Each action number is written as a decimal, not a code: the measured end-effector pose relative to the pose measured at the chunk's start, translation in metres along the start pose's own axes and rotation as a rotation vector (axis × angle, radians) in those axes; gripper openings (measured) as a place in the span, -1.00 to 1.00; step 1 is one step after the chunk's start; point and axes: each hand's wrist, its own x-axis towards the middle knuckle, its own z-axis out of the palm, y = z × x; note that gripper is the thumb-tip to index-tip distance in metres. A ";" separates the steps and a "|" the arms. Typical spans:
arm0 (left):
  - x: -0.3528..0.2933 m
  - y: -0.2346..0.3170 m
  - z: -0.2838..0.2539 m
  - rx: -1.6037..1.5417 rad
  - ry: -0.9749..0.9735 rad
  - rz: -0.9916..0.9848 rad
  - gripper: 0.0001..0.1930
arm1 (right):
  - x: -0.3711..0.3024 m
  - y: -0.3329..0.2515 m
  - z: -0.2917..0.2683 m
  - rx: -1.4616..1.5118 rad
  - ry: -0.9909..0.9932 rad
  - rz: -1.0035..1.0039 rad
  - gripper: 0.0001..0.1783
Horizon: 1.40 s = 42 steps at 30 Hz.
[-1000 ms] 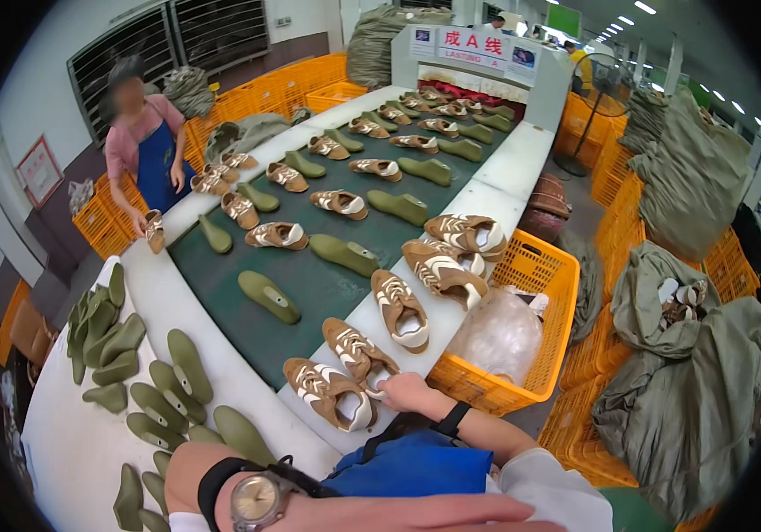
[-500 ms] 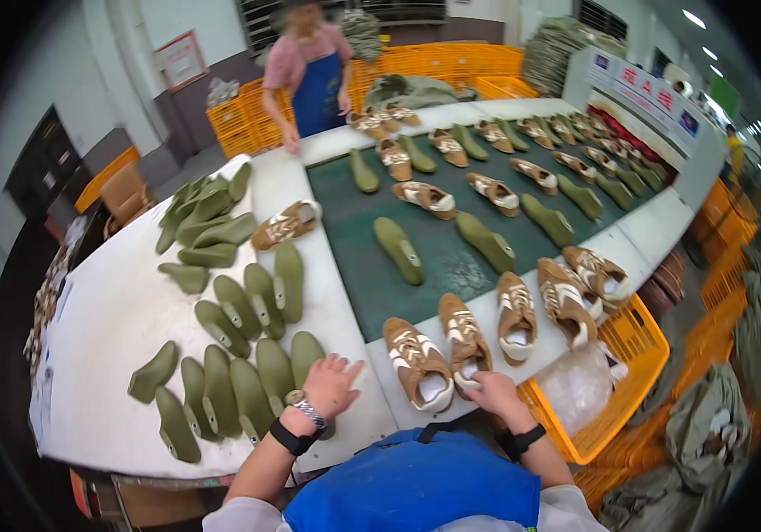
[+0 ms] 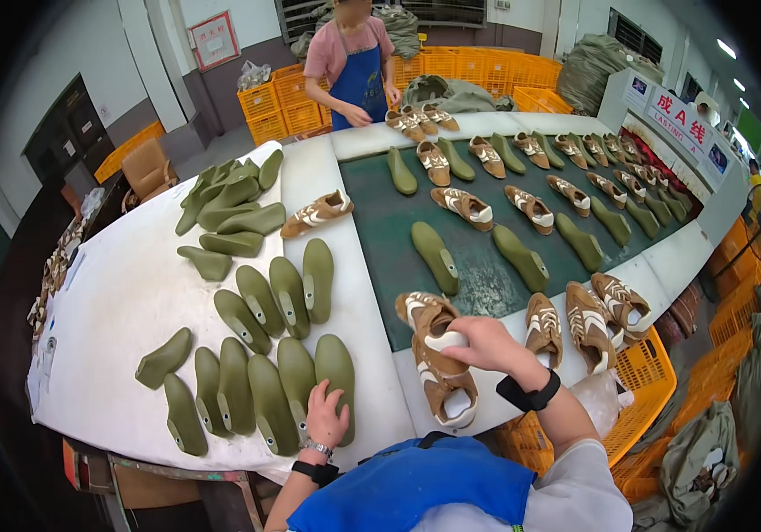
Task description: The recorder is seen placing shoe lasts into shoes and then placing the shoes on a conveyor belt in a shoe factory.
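Observation:
My right hand (image 3: pixel 487 344) grips a brown-and-white sneaker (image 3: pixel 427 310) by its white heel. That sneaker is raised and partly covers another sneaker (image 3: pixel 451 399) standing on the white table edge. My left hand (image 3: pixel 327 415) rests with its fingers apart against the rightmost green shoe last (image 3: pixel 334 368) of the near row. To its left, several more green lasts (image 3: pixel 235 386) lie side by side on the white tabletop (image 3: pixel 123 293). Right of my right hand, several sneakers (image 3: pixel 589 324) stand on the white edge strip.
A green conveyor belt (image 3: pixel 487 257) carries rows of lasts and sneakers. An orange crate (image 3: pixel 655 381) with clear plastic bags is at the right, below the table edge. Across the table stands a person (image 3: pixel 358 80) in a blue apron. A pile of lasts (image 3: pixel 230 199) lies at the far left.
My right hand has lifted the sneaker from the edge strip and brought it up and left, over its neighbour. My left hand has moved down onto the last. The view has shifted slightly.

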 end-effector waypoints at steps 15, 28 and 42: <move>0.005 -0.001 -0.002 -0.067 -0.019 -0.056 -0.69 | 0.237 0.113 0.091 -0.110 -0.097 0.273 -0.61; 0.018 0.014 -0.015 -0.063 0.005 -0.082 -0.72 | 0.429 0.061 0.161 -0.656 -0.135 -0.082 -0.77; 0.023 0.017 -0.012 -0.094 0.020 -0.125 -0.79 | 0.432 0.070 0.177 -0.342 -0.151 0.056 -0.85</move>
